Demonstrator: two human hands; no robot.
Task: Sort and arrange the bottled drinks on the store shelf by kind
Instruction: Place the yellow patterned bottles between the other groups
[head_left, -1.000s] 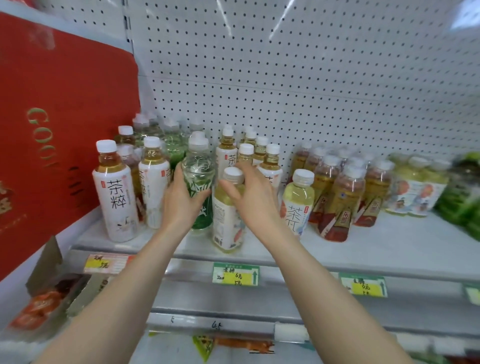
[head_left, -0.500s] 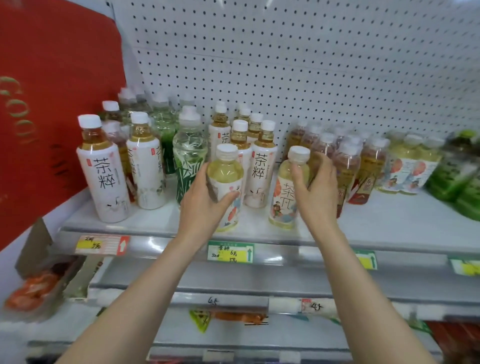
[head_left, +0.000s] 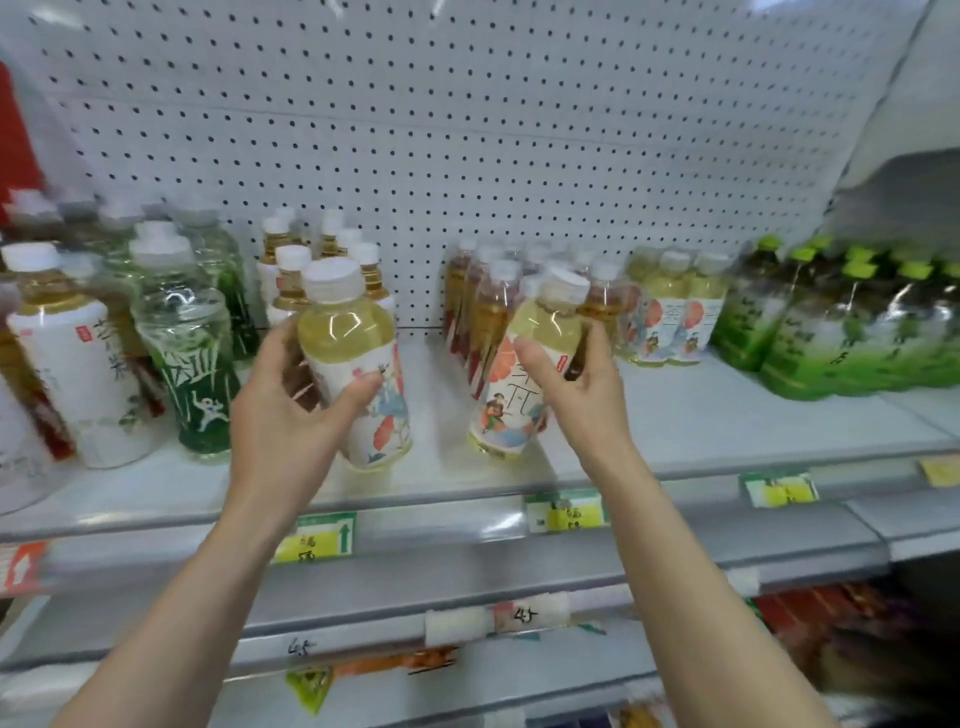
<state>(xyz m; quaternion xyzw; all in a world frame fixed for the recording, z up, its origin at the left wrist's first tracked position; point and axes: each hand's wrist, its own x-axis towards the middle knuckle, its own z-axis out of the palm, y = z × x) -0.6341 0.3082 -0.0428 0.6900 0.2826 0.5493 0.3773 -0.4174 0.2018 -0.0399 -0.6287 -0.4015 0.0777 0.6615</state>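
Shelf – mid-sort, pale-yellow teas being gathered. Left hand grips one yellow tea bottle, lifted; right hand grips tilted second bottle. Next, likely – carry both right to matching group.

Back wall: you face a white perforated metal pegboard panel.
Shelving: your grey metal shelf carries yellow-green paper price tags along its front rail.
Light: bright, even, overhead glare.

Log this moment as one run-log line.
left hand: holds pale-yellow tea bottle with floral label | right hand: holds tilted pale-yellow tea bottle with orange-fruit label | both over grey metal shelf | matching pale-yellow bottles stand further right
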